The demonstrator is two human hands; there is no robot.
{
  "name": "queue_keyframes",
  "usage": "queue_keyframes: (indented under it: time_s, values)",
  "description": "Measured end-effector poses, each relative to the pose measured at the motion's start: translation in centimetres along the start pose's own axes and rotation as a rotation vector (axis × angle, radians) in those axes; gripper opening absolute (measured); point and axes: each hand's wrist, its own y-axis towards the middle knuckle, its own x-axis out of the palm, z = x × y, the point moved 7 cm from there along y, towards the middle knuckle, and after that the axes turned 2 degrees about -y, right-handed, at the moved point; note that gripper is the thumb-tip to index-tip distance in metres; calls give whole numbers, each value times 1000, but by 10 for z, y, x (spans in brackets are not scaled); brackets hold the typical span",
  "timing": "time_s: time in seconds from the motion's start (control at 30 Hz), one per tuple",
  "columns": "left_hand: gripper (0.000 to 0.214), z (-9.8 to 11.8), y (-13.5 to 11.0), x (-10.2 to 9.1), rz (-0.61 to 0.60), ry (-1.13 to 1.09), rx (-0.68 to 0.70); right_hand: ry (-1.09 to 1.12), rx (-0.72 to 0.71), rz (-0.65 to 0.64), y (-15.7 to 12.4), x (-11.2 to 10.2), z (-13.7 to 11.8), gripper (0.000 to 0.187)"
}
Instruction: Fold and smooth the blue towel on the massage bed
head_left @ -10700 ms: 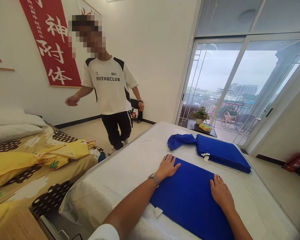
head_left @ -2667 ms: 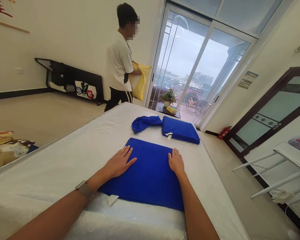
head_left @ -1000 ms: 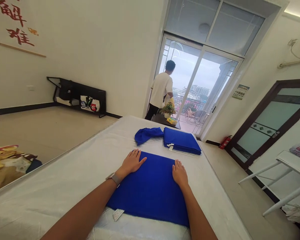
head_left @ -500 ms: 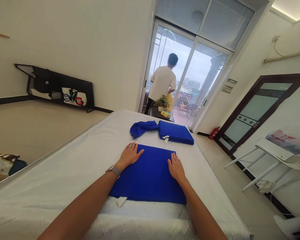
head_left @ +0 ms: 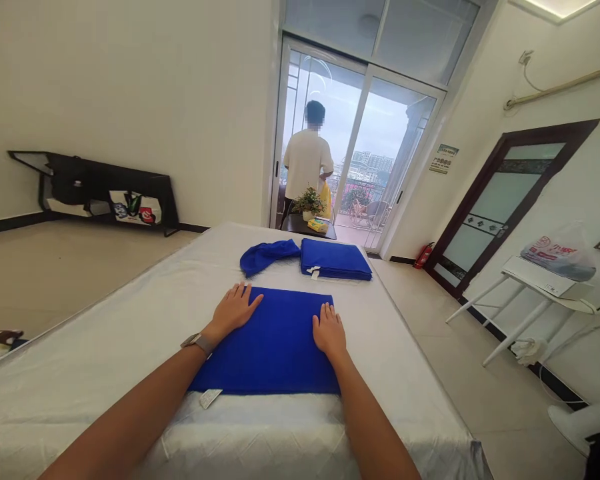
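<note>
A folded blue towel (head_left: pixel 275 343) lies flat on the white bed (head_left: pixel 130 333) in front of me. My left hand (head_left: pixel 233 310) rests open, palm down, on the towel's far left corner. My right hand (head_left: pixel 329 330) lies open and flat on its far right part. A white label sticks out at the towel's near left corner. Farther up the bed sit a stack of folded blue towels (head_left: pixel 336 259) and, to its left, a crumpled blue towel (head_left: pixel 267 256).
Another person (head_left: pixel 306 163) stands with their back to me at the open balcony door, holding a yellow bag. A small dark table with a plant (head_left: pixel 309 200) stands beyond the bed. A white table (head_left: pixel 545 287) with a plastic bag is at the right.
Both hands stay flat on the towel. My view has swung left to right. The other person picked up a yellow bag and walked from beside the bed out to the balcony door.
</note>
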Motion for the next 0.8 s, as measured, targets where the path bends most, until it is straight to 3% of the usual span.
queue_keyframes:
  time_s: [0.1, 0.17, 0.23, 0.4, 0.5, 0.57, 0.63, 0.8]
  values:
    - [83, 13, -4, -21, 170, 56, 54, 20, -15, 18, -1, -2, -2, 65]
    - [81, 35, -5, -25, 189, 55, 135, 32, -24, 23, -2, -3, -3, 64]
    - [79, 69, -4, -15, 106, 20, 216, 43, -27, 37, -3, -4, -3, 64]
    - [66, 188, -10, 26, -105, -118, 497, 37, -89, 91, -7, -5, -3, 61]
    - [58, 223, -15, 43, -144, -117, 596, 24, -144, 91, -9, -4, -4, 62]
    - [58, 216, -18, 48, -172, -88, 577, 31, -119, 89, -8, -4, -3, 61]
    - [60, 189, -20, 47, -197, -61, 518, 41, -81, 86, -6, -4, -2, 60]
    - [73, 72, -34, 24, -256, -27, 245, 18, -47, 70, -2, -2, -2, 62]
